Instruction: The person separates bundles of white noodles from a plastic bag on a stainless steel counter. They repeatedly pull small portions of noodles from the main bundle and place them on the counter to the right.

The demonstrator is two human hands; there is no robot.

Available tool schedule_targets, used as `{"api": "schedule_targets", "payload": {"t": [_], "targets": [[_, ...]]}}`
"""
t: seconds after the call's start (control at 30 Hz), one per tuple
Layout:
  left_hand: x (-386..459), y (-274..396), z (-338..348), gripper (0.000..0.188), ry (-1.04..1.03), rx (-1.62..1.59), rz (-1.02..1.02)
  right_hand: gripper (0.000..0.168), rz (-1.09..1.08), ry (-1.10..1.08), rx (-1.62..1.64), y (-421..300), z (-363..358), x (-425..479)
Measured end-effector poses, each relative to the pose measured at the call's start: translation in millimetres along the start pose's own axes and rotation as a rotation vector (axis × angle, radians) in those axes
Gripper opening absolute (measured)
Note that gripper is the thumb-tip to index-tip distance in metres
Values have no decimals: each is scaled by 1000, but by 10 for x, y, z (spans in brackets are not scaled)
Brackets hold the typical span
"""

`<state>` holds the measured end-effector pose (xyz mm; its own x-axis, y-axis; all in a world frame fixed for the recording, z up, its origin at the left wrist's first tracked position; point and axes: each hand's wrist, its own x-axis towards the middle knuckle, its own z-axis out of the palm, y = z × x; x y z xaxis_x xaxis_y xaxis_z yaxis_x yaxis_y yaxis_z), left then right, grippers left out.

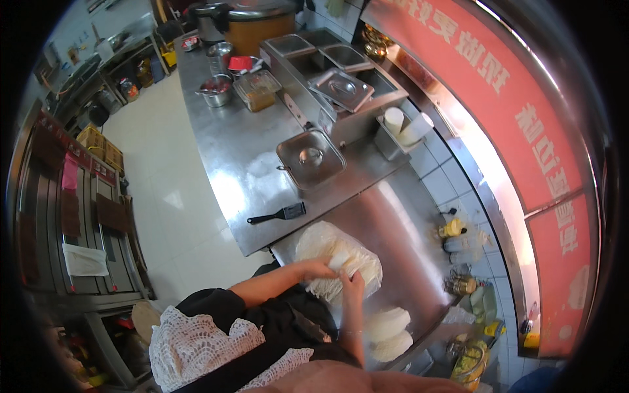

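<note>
A clear plastic bag of pale, noodle-like strands lies on the steel counter in front of me. My left hand is over the bag from the left, beside a small whitish piece; whether the fingers grip it is unclear. My right hand pinches at the near side of the bag, fingertips together, close to the left hand; what exactly lies between them is too small to tell. Two pale, rounded bundles rest on the counter to the right of my right forearm.
Beyond the bag are a black-handled spatula or brush, a lidded steel pan and a knife. Farther back stand steel bowls, a plastic container and a bain-marie. Bottles line the tiled wall at right.
</note>
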<state>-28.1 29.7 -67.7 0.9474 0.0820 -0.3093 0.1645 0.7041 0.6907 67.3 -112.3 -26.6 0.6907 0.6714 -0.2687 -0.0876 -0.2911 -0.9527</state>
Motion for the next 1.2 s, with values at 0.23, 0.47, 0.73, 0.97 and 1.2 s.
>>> {"api": "schedule_targets", "payload": {"t": [0.23, 0.47, 0.73, 0.97, 1.2], "targets": [[-219, 275, 134, 48, 123, -214, -95, 33, 194, -1, 280, -213, 14, -77], [-194, 284, 289, 51, 149, -26, -183, 32, 280, -48, 554, -88, 64, -72], [-158, 314, 64, 48, 338, -224, -199, 23, 369, 212, 576, 53, -124, -34], [-161, 327, 257, 49, 232, 5, -169, 22, 288, -43, 390, 17, 54, -62], [-147, 413, 292, 49, 193, -113, -249, 27, 301, 151, 435, -14, 53, -40]]}}
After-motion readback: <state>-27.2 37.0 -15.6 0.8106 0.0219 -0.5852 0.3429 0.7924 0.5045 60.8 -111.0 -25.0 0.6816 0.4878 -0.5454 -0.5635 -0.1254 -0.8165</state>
